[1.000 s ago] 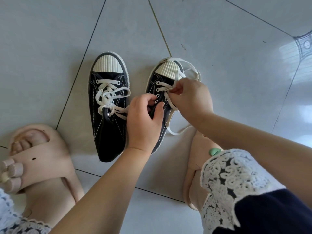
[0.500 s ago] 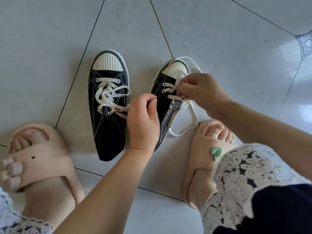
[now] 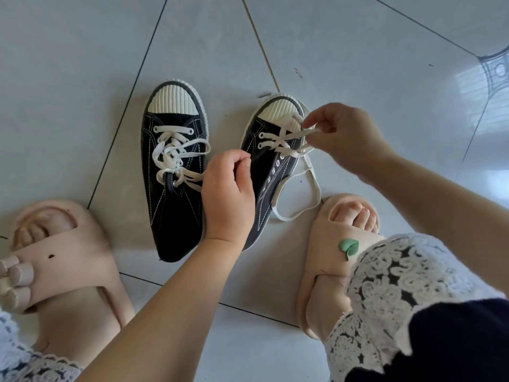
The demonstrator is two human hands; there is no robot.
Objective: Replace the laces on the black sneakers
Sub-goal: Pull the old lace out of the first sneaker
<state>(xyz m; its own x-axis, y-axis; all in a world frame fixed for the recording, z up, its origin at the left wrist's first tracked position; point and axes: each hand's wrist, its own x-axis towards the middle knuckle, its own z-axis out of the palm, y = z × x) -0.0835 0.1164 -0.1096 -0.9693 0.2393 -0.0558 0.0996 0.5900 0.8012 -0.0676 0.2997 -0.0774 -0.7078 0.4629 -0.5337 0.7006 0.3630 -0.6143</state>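
At the bottom of the frame, two beige slippers (image 3: 63,260) stand on the tiled floor (image 3: 82,64). Above them, in the centre, the left hand (image 3: 228,197) curls its fingers on the edge of the half-laced sneaker (image 3: 271,175). Further up, right of centre, the right hand (image 3: 344,139) pinches the white lace (image 3: 283,137) of this sneaker between narrow fingers. The laced sneaker (image 3: 173,216) lies just beside it, on the left.

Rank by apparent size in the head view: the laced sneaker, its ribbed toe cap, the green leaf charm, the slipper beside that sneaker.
1. slipper, though it is nearer the camera and cut by the frame edge, so its lead is unsure
2. laced sneaker
3. ribbed toe cap
4. green leaf charm
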